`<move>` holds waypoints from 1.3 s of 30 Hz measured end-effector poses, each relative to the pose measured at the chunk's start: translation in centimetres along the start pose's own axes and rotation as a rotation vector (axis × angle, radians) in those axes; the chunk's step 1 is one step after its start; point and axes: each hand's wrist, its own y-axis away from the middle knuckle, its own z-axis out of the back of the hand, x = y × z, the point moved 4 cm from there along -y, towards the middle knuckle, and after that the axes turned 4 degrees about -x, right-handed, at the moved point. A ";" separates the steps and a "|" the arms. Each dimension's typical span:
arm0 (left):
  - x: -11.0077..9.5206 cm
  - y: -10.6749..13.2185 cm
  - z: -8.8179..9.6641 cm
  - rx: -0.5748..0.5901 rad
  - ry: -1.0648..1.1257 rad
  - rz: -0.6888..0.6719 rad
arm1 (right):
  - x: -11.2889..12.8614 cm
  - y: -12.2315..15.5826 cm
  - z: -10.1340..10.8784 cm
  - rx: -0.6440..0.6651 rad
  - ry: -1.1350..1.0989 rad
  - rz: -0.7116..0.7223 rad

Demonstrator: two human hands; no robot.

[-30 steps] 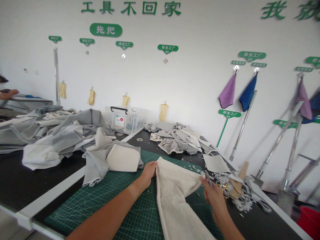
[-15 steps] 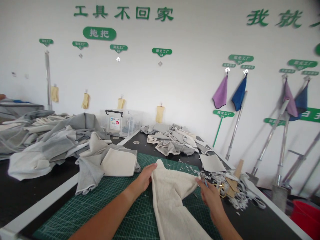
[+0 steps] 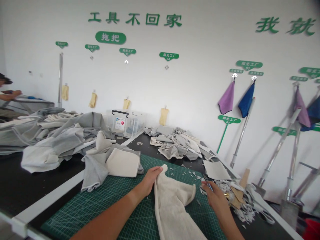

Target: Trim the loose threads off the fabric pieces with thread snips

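Note:
A long cream fabric piece (image 3: 172, 200) lies over the green cutting mat (image 3: 120, 200) and runs down past the bottom of the picture. My left hand (image 3: 150, 178) pinches its upper left corner between thumb and fingers. To the right, apart from the fabric's curled right edge, my right hand (image 3: 213, 193) is closed around small thread snips (image 3: 208, 184). Their blades point up and left; the grip is mostly hidden by my fingers. White scraps (image 3: 193, 175) are scattered on the mat near the snips.
A big heap of grey and cream cloth (image 3: 67, 133) covers the left table, with a folded piece (image 3: 123, 162) closer. More cloth (image 3: 175, 141) lies ahead, near a clear plastic box (image 3: 125, 123). Trimmings (image 3: 246, 211) and cardboard (image 3: 237, 196) are right. Another person's hand (image 3: 12, 95) shows far left.
My right hand with the snips has let go of the fabric's right edge and moved right, away from it. My left hand keeps its corner. The view has shifted slightly left.

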 end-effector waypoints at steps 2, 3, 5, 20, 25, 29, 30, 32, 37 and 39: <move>-0.4 0.6 -0.7 0.043 -0.041 -0.027 | 1.6 0.0 -0.6 0.059 0.032 0.023; -0.6 0.9 -1.1 0.077 -0.061 -0.038 | 2.5 0.1 -1.3 0.112 0.037 0.033; -1.1 1.7 -1.9 0.147 -0.100 -0.046 | 4.4 0.8 -3.5 0.232 0.005 0.071; -0.3 1.3 -2.3 0.222 -0.424 -0.122 | 2.7 3.9 -12.0 0.299 -0.135 0.166; -0.4 1.1 -2.1 0.203 -0.515 -0.205 | 3.1 3.9 -11.7 0.318 -0.073 0.245; -0.2 0.9 -1.9 0.192 -0.442 -0.184 | 3.5 4.2 -11.4 0.316 -0.119 0.211; -0.2 0.8 -1.9 0.191 -0.419 -0.181 | 3.5 4.3 -11.4 0.308 -0.130 0.180; -0.3 0.8 -1.8 0.187 -0.399 -0.194 | 3.4 4.5 -11.3 0.310 -0.149 0.103; -0.7 1.1 -1.8 0.179 -0.408 -0.174 | 3.2 5.1 -11.6 0.391 -0.200 0.002; -0.8 1.4 -2.0 0.204 -0.409 -0.144 | 3.2 5.2 -11.7 0.410 -0.193 0.017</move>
